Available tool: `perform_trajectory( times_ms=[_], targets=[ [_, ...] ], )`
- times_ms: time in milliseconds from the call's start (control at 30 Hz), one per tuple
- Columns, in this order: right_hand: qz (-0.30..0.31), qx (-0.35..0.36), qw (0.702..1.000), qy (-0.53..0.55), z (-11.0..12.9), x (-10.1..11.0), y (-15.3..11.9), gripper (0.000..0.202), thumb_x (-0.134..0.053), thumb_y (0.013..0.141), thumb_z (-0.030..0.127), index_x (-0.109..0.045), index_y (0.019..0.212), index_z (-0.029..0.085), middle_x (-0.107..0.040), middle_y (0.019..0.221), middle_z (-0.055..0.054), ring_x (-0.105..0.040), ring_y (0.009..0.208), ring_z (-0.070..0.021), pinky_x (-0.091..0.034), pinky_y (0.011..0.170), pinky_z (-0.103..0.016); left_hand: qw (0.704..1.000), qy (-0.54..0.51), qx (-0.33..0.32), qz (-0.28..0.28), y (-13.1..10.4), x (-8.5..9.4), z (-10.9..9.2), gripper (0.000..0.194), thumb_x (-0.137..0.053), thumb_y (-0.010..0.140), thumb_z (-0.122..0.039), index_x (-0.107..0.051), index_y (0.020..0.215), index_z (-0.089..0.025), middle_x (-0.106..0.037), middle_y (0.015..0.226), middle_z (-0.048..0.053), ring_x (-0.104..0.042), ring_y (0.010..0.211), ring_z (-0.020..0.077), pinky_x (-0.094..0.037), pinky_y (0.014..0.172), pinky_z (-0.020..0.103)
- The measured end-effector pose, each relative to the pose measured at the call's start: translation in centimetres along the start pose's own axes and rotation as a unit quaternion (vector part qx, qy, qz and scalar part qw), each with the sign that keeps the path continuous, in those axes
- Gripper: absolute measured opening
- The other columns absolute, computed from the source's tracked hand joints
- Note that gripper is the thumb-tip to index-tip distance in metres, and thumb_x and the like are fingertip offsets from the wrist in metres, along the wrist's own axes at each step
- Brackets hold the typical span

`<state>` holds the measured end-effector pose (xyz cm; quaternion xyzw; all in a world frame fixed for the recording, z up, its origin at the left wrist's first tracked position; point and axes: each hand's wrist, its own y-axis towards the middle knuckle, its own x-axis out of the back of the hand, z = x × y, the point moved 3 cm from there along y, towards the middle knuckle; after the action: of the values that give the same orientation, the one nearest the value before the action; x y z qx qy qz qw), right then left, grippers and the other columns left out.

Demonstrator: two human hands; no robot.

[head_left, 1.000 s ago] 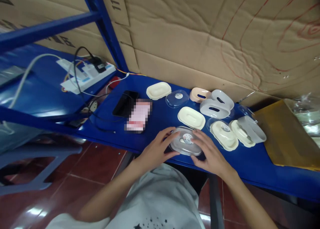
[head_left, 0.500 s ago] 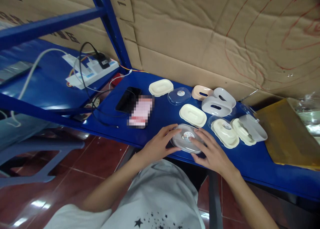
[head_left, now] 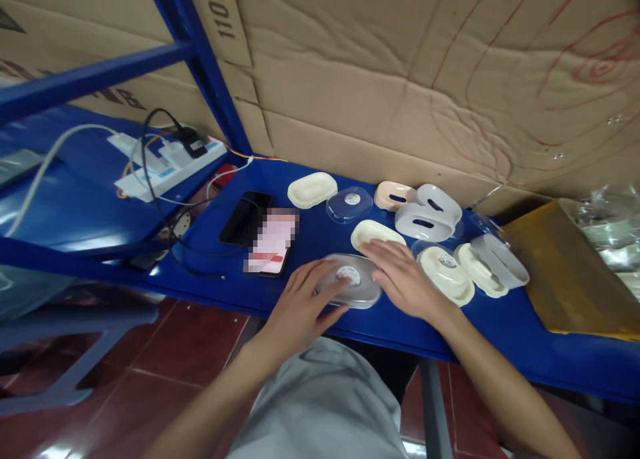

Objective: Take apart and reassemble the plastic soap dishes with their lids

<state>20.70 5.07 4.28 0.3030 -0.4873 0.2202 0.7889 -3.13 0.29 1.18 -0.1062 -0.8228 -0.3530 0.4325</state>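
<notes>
A clear oval lid with a round sticker (head_left: 361,292) lies over a grey piece at the table's front edge. My left hand (head_left: 300,305) rests on its left side, fingers spread. My right hand (head_left: 407,282) is at its right side, its fingers extended and reaching over the front of a cream oval tray (head_left: 375,233). Behind are another cream tray (head_left: 313,191) and a loose clear lid (head_left: 345,212). Grey slotted holders (head_left: 425,222) and a peach one (head_left: 393,195) stand at the back. Cream pieces (head_left: 445,275) lie to the right.
Two phones, one dark (head_left: 245,217) and one with a lit, blurred screen (head_left: 273,242), lie on the left of the blue table (head_left: 195,262). Further left is a white power strip (head_left: 175,169) with cables. A brown-taped box (head_left: 575,272) and plastic-wrapped items (head_left: 613,245) are at right.
My right hand has moved off the lid's top toward the cream tray behind. My left hand still touches the lid, its fingers now over the sticker. The camera view has shifted slightly.
</notes>
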Motion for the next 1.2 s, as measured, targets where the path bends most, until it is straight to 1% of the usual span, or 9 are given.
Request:
perform_trajectory(
  times_ms=[67,200,367,500,633,833,1000,1100,1200],
  targets=[
    [-0.013,-0.018,0.999,-0.022,-2.1,-0.1,3.9,0.051,-0.044,0.112,0.025,-0.050,0.163,0.030,-0.061,0.160,-0.007,-0.052,0.154,-0.0279,-0.041,0.128,-0.058,1.000,0.018,0.016,-0.018,-0.1,0.6,0.4,0.041,-0.070,0.104,-0.029,-0.061,0.143,-0.027,-0.059,0.150,0.014,-0.054,0.143,0.0349,-0.053,0.116,0.058],
    [0.063,-0.067,0.993,-0.077,-6.5,-1.4,10.9,0.055,-0.050,0.104,0.009,-0.053,0.159,0.016,-0.044,0.172,-0.017,-0.040,0.161,-0.0348,-0.034,0.129,-0.064,0.999,0.027,0.032,-0.032,-0.4,0.8,1.2,0.042,-0.069,0.103,-0.024,-0.059,0.144,-0.026,-0.057,0.150,0.015,-0.055,0.143,0.0349,-0.054,0.115,0.056],
    [0.087,-0.079,0.989,-0.091,-8.5,-0.7,12.9,0.048,-0.069,0.104,0.028,-0.061,0.150,0.016,-0.060,0.155,-0.019,-0.055,0.144,-0.0372,-0.043,0.120,-0.059,0.997,0.039,0.044,-0.049,-0.4,0.4,2.0,0.046,-0.068,0.103,-0.023,-0.055,0.147,-0.028,-0.054,0.154,0.015,-0.052,0.147,0.0370,-0.054,0.116,0.058],
    [0.083,-0.080,0.987,-0.110,-7.3,0.2,11.5,0.053,-0.078,0.099,0.045,-0.068,0.141,0.015,-0.068,0.135,-0.019,-0.061,0.129,-0.0366,-0.045,0.115,-0.055,0.995,0.052,0.040,-0.070,0.1,0.0,2.3,0.048,-0.069,0.103,-0.023,-0.054,0.149,-0.027,-0.055,0.153,0.015,-0.053,0.147,0.0380,-0.053,0.117,0.060],
    [0.062,-0.091,0.987,-0.119,-4.9,-0.1,9.1,0.048,-0.064,0.108,0.036,-0.061,0.149,0.012,-0.062,0.148,-0.021,-0.057,0.139,-0.0347,-0.044,0.119,-0.051,0.994,0.064,0.040,-0.082,0.7,-0.2,2.1,0.046,-0.070,0.103,-0.024,-0.056,0.147,-0.024,-0.056,0.152,0.016,-0.055,0.144,0.0376,-0.053,0.117,0.058],
    [-0.029,-0.111,0.986,-0.124,-1.3,0.6,0.0,0.043,-0.043,0.114,0.026,-0.057,0.154,0.017,-0.062,0.156,-0.016,-0.057,0.146,-0.0313,-0.046,0.122,-0.052,0.992,0.085,0.041,-0.087,1.6,-0.4,2.5,0.045,-0.070,0.103,-0.028,-0.058,0.146,-0.022,-0.057,0.151,0.018,-0.057,0.143,0.0387,-0.053,0.116,0.058],
    [-0.003,-0.154,0.978,-0.141,-1.5,0.8,-6.3,0.051,-0.059,0.110,0.040,-0.055,0.156,0.019,-0.059,0.159,-0.018,-0.055,0.149,-0.0358,-0.042,0.124,-0.063,0.989,0.110,0.046,-0.082,3.8,-0.6,3.4,0.044,-0.067,0.104,-0.029,-0.059,0.145,-0.015,-0.059,0.148,0.023,-0.058,0.140,0.0425,-0.054,0.113,0.062],
    [0.015,-0.134,0.984,-0.120,-1.8,0.8,-7.2,0.039,-0.057,0.111,0.038,-0.062,0.148,0.025,-0.065,0.154,-0.014,-0.057,0.148,-0.0322,-0.035,0.129,-0.065,0.984,0.142,0.042,-0.096,4.7,-0.9,2.4,0.043,-0.065,0.104,-0.025,-0.060,0.145,-0.013,-0.056,0.154,0.026,-0.054,0.146,0.0466,-0.049,0.116,0.068],
    [-0.033,-0.131,0.983,-0.127,-3.2,2.3,-6.5,0.037,-0.052,0.113,0.036,-0.064,0.146,0.027,-0.064,0.155,-0.012,-0.056,0.148,-0.0298,-0.036,0.128,-0.060,0.990,0.124,-0.031,-0.063,5.0,-2.2,-0.1,0.041,-0.063,0.104,-0.019,-0.062,0.145,-0.018,-0.056,0.158,0.020,-0.053,0.149,0.0409,-0.045,0.121,0.061]
  ],
)
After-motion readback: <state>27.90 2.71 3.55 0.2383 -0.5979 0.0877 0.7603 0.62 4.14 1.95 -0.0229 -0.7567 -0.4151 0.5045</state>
